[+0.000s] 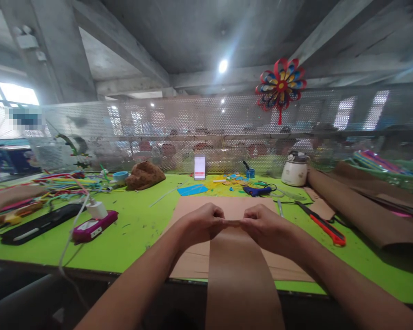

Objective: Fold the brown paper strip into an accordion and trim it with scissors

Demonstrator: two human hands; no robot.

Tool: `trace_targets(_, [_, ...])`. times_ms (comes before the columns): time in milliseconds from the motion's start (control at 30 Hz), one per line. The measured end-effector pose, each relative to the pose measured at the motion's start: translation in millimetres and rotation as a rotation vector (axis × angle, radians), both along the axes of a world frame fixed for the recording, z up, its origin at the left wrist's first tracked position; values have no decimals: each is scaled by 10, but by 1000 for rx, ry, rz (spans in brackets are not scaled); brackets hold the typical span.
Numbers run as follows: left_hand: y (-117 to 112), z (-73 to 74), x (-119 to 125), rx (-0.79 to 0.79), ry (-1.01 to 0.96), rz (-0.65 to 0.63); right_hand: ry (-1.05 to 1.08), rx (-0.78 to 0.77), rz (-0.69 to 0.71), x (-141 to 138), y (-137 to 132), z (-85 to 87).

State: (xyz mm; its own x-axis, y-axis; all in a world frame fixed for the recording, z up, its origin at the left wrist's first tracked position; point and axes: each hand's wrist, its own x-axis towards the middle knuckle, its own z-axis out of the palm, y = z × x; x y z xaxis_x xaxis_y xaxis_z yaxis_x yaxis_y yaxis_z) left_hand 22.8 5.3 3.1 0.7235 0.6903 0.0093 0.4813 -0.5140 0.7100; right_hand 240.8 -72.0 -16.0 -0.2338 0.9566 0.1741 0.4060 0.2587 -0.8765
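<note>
A long strip of brown paper [242, 279] hangs down toward me over the table's front edge. Its far end is folded or rolled into a narrow edge, pinched at one side by my left hand [204, 223] and at the other by my right hand [263, 224]. Both hands are closed, thumbs and fingers pressed on the paper, a short gap between them. Under the strip, a wider sheet of light brown paper [189, 266] lies flat on the green table [137, 206].
To the right are a red utility knife [326, 229], a large brown paper roll [358, 211] and a white kettle-like jug [295, 168]. A blue glue gun [258, 190] and phone [199, 167] stand beyond. At left lie a purple power strip [95, 227] and another person's arm [10, 195].
</note>
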Motion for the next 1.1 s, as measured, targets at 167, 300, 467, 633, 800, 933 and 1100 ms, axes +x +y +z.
trace_targets(167, [121, -9, -127, 2, 42, 0, -31, -96, 135, 193, 122, 143])
trace_targets(300, [186, -11, -169, -11, 19, -33, 20, -106, 138, 280, 177, 211])
trace_targets(467, [132, 41, -139, -21, -51, -43, 40, -13, 76, 298, 179, 201])
trace_targets(633, [51, 116, -102, -50, -136, -55, 62, 40, 49, 333, 227, 168])
trace_targets(800, [72, 139, -97, -173, -241, -123, 424, 1, 10, 331, 228, 203])
trace_targets(933, [37, 110, -68, -286, -320, -194, 490, -112, 120, 273, 132, 255])
trace_targets(1100, [-190, 43, 41, -715, -503, -120, 430, -140, 291, 162, 55, 284])
